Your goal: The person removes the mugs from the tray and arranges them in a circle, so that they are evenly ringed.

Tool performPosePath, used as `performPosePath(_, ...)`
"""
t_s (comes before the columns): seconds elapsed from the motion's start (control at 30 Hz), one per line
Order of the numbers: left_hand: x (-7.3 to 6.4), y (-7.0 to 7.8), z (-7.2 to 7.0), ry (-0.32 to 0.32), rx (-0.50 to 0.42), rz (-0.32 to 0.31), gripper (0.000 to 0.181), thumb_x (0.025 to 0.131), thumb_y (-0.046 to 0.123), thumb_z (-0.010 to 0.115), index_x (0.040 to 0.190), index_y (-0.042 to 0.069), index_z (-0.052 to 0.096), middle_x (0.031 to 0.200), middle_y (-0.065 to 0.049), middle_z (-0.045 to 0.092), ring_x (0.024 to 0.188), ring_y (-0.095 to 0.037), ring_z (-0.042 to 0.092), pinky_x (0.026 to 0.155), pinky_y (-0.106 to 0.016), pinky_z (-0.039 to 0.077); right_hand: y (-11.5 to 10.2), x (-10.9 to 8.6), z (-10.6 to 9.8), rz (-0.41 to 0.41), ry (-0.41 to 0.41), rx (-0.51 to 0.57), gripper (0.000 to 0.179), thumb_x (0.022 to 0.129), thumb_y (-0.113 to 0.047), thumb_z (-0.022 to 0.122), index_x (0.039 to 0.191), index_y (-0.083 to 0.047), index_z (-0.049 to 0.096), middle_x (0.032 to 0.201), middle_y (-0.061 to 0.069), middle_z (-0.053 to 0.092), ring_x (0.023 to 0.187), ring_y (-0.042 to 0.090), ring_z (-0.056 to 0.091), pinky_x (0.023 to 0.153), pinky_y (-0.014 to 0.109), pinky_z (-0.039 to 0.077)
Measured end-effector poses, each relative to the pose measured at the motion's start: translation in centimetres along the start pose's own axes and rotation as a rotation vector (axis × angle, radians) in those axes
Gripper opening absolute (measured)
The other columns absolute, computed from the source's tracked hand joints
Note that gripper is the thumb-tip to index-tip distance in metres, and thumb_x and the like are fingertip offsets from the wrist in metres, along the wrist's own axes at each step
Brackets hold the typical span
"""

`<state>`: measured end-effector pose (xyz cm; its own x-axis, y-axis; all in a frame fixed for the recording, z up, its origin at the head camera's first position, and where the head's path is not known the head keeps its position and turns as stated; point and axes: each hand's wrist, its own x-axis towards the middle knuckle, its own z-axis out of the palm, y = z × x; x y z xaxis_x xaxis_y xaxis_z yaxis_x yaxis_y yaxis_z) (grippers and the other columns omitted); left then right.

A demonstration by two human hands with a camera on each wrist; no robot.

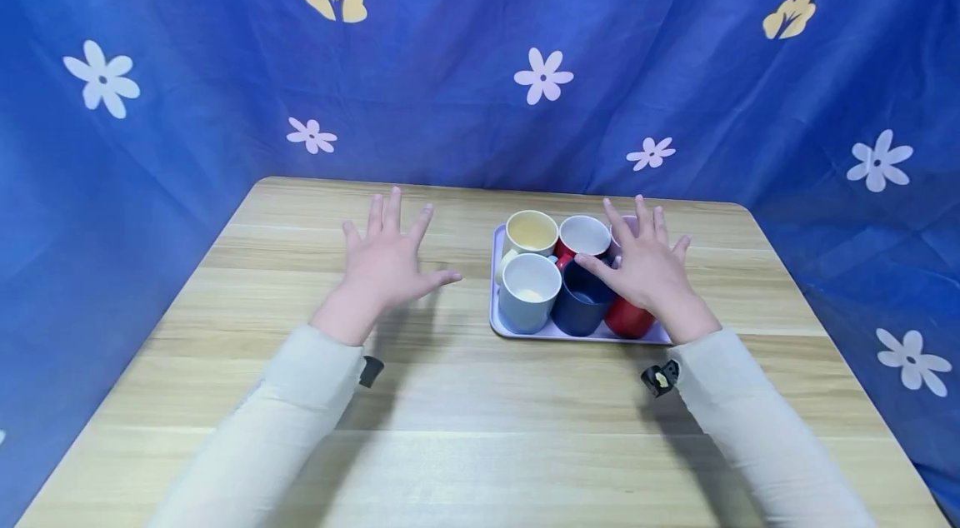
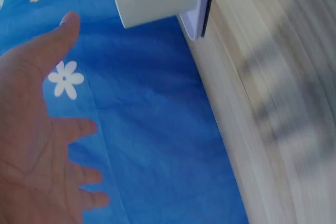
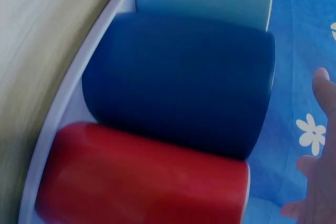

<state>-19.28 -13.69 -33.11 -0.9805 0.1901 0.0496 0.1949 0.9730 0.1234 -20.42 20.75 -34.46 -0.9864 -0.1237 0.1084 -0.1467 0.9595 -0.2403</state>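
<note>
Your left hand (image 1: 384,261) spreads empty over the table (image 1: 480,428); your right hand (image 1: 647,268), equally splayed, hovers above mugs (image 1: 525,311) crowded on the lilac tray (image 1: 658,335), so a slow, vertical reach seems wisest.

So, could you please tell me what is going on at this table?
A person's right hand is spread above a tray holding six mugs in two rows of three. The left hand is spread above the table, to the left of the tray. Neither hand grips anything at this moment.
</note>
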Motion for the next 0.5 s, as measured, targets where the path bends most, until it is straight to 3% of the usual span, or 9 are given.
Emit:
performPosePath(0.23,0.1,1.5,0.2,-0.016,0.030,0.022,0.107,0.070,0.085,0.047,0.153,0.023,0.020,0.156,-0.021,-0.008,0.140,-0.043,-0.009,0.098,-0.073,-0.006,1.3,-0.1,-0.8,0.024,0.004,0.003,0.095,0.078,-0.082,0.038,0.153,-0.033,0.008,0.156,0.021,-0.001,0.139,0.047,-0.005,0.091,0.079,-0.007)
performPosePath(0.5,-0.1,3.3,0.8,-0.024,0.036,0.023,0.111,0.066,0.088,0.045,0.153,0.024,0.018,0.156,-0.021,-0.007,0.140,-0.043,-0.009,0.098,-0.073,-0.005,3.4,-0.1,-1.3,0.082,-0.006,0.020,0.096,0.080,-0.078,0.043,0.154,-0.028,0.007,0.155,0.025,-0.002,0.137,0.050,-0.007,0.089,0.080,-0.006)
